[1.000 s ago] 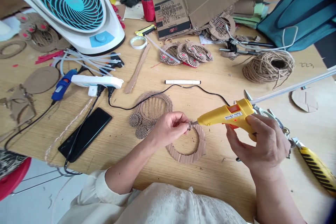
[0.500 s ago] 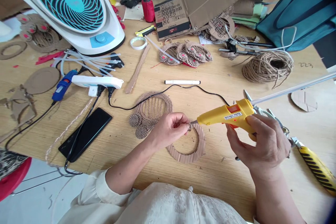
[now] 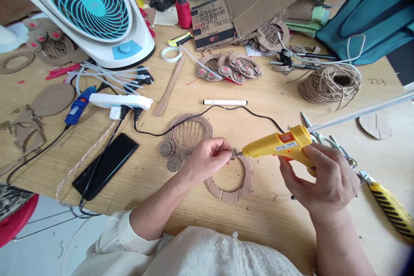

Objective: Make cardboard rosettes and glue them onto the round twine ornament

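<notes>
My right hand (image 3: 323, 177) grips a yellow glue gun (image 3: 281, 145) with a long clear glue stick (image 3: 359, 112) jutting out behind it. The gun's nozzle points left and touches a small cardboard piece (image 3: 233, 153) pinched in the fingers of my left hand (image 3: 207, 157). Right below them a corrugated cardboard ring (image 3: 241, 185) lies flat on the wooden table (image 3: 258, 220). Just left of my left hand lies a round cardboard ornament with ribbed strips (image 3: 190, 131) and small rolled cardboard flowers (image 3: 171, 155).
A black phone (image 3: 105, 165), a white power strip (image 3: 119, 101), a blue glue gun (image 3: 77, 104) and loose glue sticks lie at left by a white and teal fan (image 3: 93, 8). A marker (image 3: 224, 102), finished ornaments (image 3: 229, 68), a twine ball (image 3: 330, 82), scissors and a yellow cutter (image 3: 391, 209) lie around.
The glue gun has tilted a little, its rear end rising slightly. Both hands stay in place with the nozzle at the small piece.
</notes>
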The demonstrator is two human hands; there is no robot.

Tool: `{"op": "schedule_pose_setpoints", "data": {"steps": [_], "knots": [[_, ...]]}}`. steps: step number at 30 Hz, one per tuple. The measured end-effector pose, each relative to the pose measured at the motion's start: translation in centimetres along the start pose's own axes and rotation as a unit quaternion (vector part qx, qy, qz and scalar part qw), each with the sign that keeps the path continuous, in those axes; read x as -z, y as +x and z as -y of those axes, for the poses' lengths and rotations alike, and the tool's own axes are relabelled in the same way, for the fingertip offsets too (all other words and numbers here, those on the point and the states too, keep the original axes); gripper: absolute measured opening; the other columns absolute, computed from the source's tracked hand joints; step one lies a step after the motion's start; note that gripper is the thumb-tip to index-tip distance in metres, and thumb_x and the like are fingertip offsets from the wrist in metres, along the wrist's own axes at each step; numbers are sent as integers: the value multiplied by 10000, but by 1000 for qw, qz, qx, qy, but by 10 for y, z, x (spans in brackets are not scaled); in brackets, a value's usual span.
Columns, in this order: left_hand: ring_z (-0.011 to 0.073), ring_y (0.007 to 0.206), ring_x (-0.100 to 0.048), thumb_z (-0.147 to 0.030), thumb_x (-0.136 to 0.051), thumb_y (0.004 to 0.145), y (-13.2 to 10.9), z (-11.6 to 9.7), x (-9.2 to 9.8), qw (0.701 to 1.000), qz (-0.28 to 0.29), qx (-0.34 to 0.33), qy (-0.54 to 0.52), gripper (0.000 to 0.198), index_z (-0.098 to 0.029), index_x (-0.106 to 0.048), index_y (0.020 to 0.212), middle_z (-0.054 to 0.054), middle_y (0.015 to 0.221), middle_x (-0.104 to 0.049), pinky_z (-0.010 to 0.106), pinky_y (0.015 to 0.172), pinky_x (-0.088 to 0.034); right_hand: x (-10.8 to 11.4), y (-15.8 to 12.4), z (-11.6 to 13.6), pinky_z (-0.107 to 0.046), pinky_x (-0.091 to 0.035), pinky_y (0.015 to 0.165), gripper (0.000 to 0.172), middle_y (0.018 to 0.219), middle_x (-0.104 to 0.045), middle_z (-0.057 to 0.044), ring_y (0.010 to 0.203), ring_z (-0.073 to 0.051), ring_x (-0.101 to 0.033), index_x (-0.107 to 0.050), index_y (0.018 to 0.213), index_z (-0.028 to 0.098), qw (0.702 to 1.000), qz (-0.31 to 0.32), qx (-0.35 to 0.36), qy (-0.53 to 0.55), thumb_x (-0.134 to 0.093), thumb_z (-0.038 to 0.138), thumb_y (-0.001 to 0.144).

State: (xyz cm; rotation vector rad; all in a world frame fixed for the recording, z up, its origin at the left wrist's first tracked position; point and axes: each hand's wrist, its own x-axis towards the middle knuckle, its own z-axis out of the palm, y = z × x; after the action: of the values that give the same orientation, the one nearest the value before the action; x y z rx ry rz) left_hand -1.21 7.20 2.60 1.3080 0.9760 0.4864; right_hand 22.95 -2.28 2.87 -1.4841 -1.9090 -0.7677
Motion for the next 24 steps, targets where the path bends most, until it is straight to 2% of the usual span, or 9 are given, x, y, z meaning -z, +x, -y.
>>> {"op": "schedule_pose_setpoints", "data": {"steps": [10,24], "knots": [[97,601,-591,-256,-608,789,-1,1,0,1000,10,-7,9,117,-160,-639,728,-6,651,-655,205,571,-415,-1,-4,-1,-321,-465,603,710,1015,-716,-110,721,-212,-654,-493,1343,188,1000,5,-9,-1,-834,271,726],[105,627,-600,-219,-589,799,0,5,-1,999,30,-7,20,105,-153,-657,755,5,691,-671,217,598,-441,-1,-2,-2,-326,-477,609,687,1008,-712,-129,727,-223,-660,-515,1308,146,1000,-4,6,-2,-836,274,714]]}}
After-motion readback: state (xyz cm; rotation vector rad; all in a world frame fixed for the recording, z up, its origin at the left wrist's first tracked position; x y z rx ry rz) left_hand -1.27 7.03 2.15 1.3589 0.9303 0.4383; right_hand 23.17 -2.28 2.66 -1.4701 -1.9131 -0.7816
